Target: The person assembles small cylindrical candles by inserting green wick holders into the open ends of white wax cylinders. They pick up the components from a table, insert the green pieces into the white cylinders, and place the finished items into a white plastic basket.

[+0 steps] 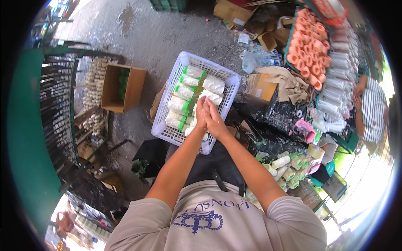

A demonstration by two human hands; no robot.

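Observation:
My left hand (202, 114) and my right hand (215, 121) are brought together over a pale lavender plastic basket (156, 125). Their palms face each other and the fingers are pressed together. Anything between them is hidden. Under and beyond the fingertips lie white wrapped rolls (213, 85) in the basket. More white rolls with bright green ends (178, 104) form a row along its left side. A dull green strip (196, 95) runs between the two rows. My hands cover part of the nearer rolls.
An open cardboard box (135, 90) with something green inside stands left of the basket. To the right are a brown cloth (287, 81), a tray of orange tubes (309, 46), plastic-wrapped stacks (338, 75) and white-green rolls (293, 167). A person in a striped shirt (374, 109) is at far right.

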